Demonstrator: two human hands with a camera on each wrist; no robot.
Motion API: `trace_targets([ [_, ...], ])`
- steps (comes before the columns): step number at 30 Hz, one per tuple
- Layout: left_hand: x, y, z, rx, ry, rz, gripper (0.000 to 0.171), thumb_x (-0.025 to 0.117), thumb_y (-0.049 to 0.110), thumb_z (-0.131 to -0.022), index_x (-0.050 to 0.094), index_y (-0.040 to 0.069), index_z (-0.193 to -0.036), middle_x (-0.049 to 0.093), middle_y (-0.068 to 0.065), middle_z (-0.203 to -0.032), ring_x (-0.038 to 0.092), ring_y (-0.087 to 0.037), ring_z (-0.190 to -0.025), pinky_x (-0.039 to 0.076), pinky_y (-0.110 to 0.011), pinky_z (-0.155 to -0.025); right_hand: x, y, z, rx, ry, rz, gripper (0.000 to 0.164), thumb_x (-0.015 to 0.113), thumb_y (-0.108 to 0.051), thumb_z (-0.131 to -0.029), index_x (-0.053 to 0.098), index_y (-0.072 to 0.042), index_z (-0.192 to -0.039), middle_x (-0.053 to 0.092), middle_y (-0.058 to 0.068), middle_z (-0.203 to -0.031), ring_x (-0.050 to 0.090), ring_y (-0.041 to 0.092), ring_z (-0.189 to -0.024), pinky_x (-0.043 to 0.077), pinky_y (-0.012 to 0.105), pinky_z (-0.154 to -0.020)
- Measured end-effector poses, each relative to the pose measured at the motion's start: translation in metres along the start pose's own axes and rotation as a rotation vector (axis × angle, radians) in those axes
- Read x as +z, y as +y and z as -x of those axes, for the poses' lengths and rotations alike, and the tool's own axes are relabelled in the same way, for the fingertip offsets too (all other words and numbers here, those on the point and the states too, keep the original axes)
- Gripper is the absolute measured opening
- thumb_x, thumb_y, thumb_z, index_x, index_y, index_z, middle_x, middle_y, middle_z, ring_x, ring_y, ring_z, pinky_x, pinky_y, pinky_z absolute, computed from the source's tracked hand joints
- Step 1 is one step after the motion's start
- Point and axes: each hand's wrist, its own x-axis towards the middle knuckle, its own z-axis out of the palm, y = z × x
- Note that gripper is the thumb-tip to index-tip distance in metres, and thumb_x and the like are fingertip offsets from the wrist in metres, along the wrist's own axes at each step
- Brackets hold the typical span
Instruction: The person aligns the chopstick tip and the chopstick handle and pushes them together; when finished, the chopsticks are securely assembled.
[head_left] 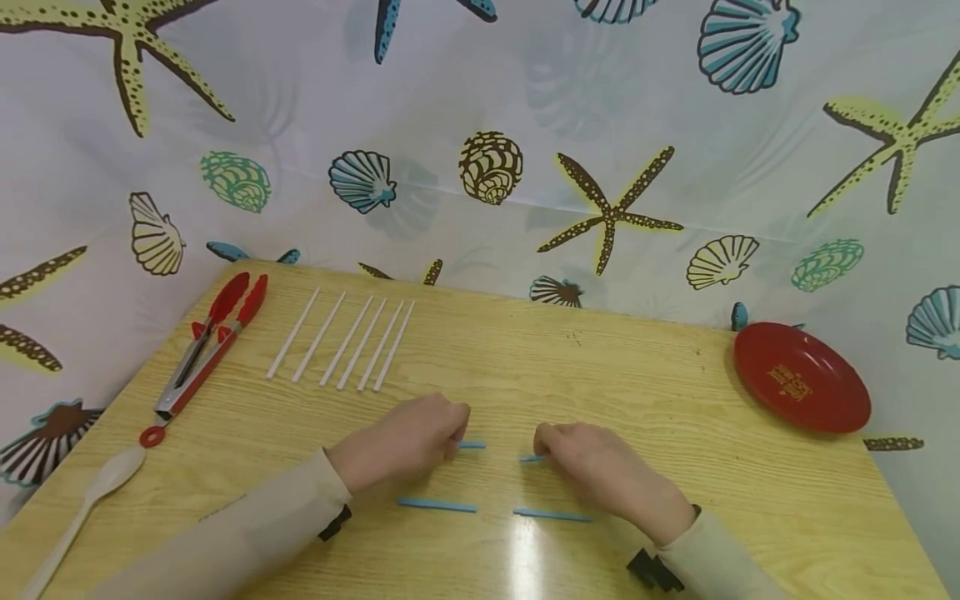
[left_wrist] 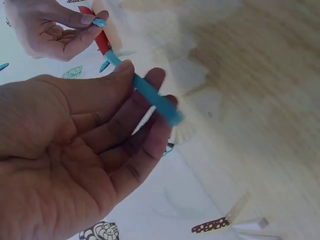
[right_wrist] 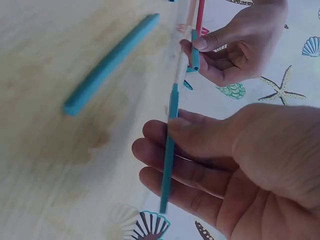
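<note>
My left hand pinches a short blue stick between thumb and fingertips, and one end of it pokes out past the fingers toward the middle. Opposite it, my right hand holds another blue stick with the thumb pressed against the fingers. The two held sticks point roughly at each other with a gap between. Closer to me, two more blue sticks lie end to end on the table, a left one and a right one, also apart. From above, the fingers hide most of both held sticks.
Several white sticks lie side by side on the wooden table, back left. Red-tipped tongs and a pale spoon are along the left edge. A red plate sits at the right edge. Behind hangs a shell-patterned cloth.
</note>
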Motion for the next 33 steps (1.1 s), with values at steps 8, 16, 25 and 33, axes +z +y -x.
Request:
trace_targets([
  [8,-0.01,0.008,-0.006,0.058,0.163,-0.144,0.016,0.081,0.004,-0.082,0.075,0.01,-0.096,0.064,-0.002,-0.087,0.062,-0.016,-0.074,0.051,-0.024,-0.058,-0.011,0.001,-0.007,0.009,0.084,0.028,0.027,0.072,0.005,-0.087,0.07,-0.011,-0.109,0.063,0.0,-0.094,0.058,0.009,-0.066,0.049,0.02,-0.057],
  [16,-0.017,0.016,-0.006,0.12,0.326,-0.174,0.015,0.078,0.009,-0.086,0.073,0.017,-0.097,0.05,0.005,-0.077,0.054,-0.01,-0.068,0.04,-0.016,-0.049,-0.02,0.001,-0.01,-0.017,0.256,0.105,0.029,0.073,0.003,-0.087,0.066,-0.013,-0.109,0.063,0.0,-0.093,0.05,0.007,-0.055,0.039,0.016,-0.045],
  [25,-0.018,0.017,-0.006,0.191,0.395,-0.17,0.016,0.08,0.008,-0.084,0.073,0.016,-0.096,0.05,0.005,-0.079,0.053,-0.01,-0.069,0.043,-0.016,-0.053,-0.024,0.002,-0.011,0.005,0.273,0.096,0.028,0.074,0.002,-0.087,0.066,-0.013,-0.11,0.063,0.0,-0.091,0.055,0.008,-0.059,0.042,0.017,-0.047],
  [33,-0.018,0.019,-0.007,0.204,0.414,-0.175,0.015,0.079,0.006,-0.084,0.074,0.014,-0.095,0.052,0.004,-0.08,0.053,-0.01,-0.071,0.046,-0.017,-0.056,-0.025,0.004,-0.011,-0.05,0.347,0.11,0.027,0.08,0.002,-0.08,0.07,-0.01,-0.103,0.067,0.001,-0.09,0.066,0.015,-0.078,0.054,0.025,-0.061],
])
